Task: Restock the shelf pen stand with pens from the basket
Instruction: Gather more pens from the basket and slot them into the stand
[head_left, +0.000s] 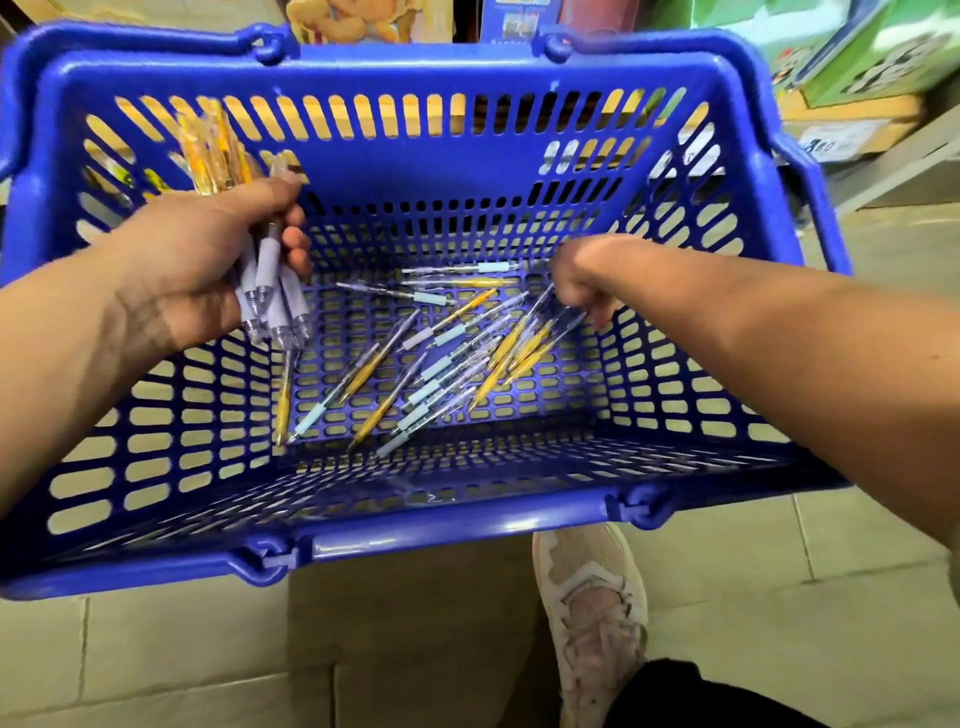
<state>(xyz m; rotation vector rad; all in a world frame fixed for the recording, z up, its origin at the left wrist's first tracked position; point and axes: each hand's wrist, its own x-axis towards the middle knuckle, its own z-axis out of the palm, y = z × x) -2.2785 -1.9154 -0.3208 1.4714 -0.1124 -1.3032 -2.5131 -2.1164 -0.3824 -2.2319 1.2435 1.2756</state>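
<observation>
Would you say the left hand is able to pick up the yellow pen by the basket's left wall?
Probably not: the left hand grips a bundle of pens, leaving no spare fingers. The yellow pen lies uncovered just below it on the basket floor, so only the full grip hinders.

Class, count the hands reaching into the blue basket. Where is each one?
2. The left hand grips a bunch of pens near the basket's left wall; the right hand pinches loose pens on the basket floor, right of centre. None looks hidden.

bare forearms (779, 332), a scuffed pale pink sneaker (592, 613), black trouser leg (691, 699).
</observation>
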